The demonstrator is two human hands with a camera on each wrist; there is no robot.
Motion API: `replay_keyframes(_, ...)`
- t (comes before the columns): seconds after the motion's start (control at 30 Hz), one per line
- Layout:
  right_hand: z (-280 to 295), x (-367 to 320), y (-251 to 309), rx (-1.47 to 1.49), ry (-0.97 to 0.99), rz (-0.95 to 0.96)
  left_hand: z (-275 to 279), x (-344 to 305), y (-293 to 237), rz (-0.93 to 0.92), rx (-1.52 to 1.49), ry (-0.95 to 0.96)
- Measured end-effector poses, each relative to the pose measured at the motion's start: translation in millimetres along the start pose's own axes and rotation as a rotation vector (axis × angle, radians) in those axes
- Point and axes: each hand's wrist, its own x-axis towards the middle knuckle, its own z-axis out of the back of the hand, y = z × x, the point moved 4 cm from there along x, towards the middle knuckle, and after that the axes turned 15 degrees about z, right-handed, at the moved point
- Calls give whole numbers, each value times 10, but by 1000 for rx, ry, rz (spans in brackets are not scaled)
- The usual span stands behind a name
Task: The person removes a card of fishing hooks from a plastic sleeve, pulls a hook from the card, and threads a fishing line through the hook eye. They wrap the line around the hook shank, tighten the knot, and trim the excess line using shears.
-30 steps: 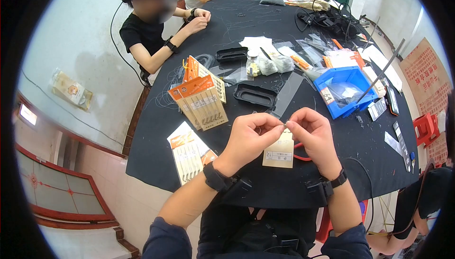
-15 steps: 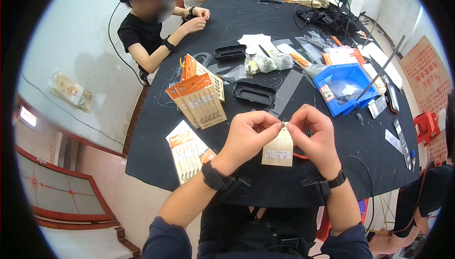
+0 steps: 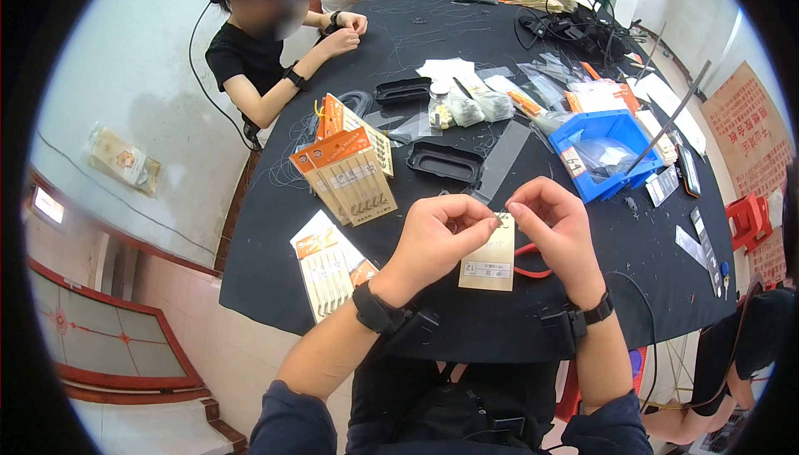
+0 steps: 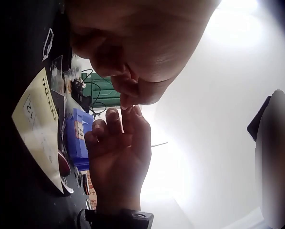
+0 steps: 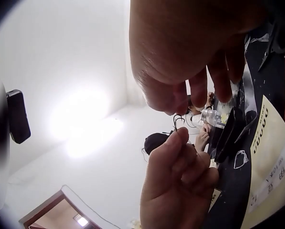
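A small dark fishhook [image 5: 178, 121] shows between my two hands in the right wrist view. My left hand [image 3: 443, 234] pinches its lower part between thumb and forefinger. From the other side, the thumb and forefinger of my right hand [image 3: 549, 226] come together at the hook's curved end, the other fingers bent behind. Their exact grip is partly hidden. Below the fingertips lies a cream card [image 3: 486, 263] with a printed label, its upper edge overlapped by the hands in the head view. A red-handled tool [image 3: 533, 262] lies partly under my right hand.
Orange-topped hook packs [image 3: 349, 176] stand at the left, and another pack [image 3: 326, 276] lies nearer. Black trays [image 3: 445, 162], a small jar [image 3: 439, 105] and a blue bin [image 3: 603, 151] with a rod are farther back. Another person [image 3: 258, 64] works across the table.
My right fingertips have shifted slightly up and away from the left ones, and more of the red handle shows. My left hand stays almost in place; the card is where it was.
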Motion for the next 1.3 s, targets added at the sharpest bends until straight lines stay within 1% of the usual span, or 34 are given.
replay_keyframes(0.1, 19, 10, 4, -62, 29, 16, 2, -11, -24, -9, -2, -2)
replay_keyframes(0.3, 25, 8, -18, -83, 54, 11, 1, -12, -19, 1, 33, -17)
replay_keyframes(0.5, 1, 21, 35, -117, 35, 58, 2, -8, 2, -3, 75, -21)
replay_keyframes(0.8, 16, 23, 61, -208, 93, 57, -6, -12, -14, -32, 130, -24)
replay_keyframes(0.93, 0, 31, 94, -226, 105, 86, -9, -13, -20, -24, 184, -38)
replay_keyframes(1.3, -35, 46, 157, -240, 127, 191, -21, -13, -24, -19, 194, -25)
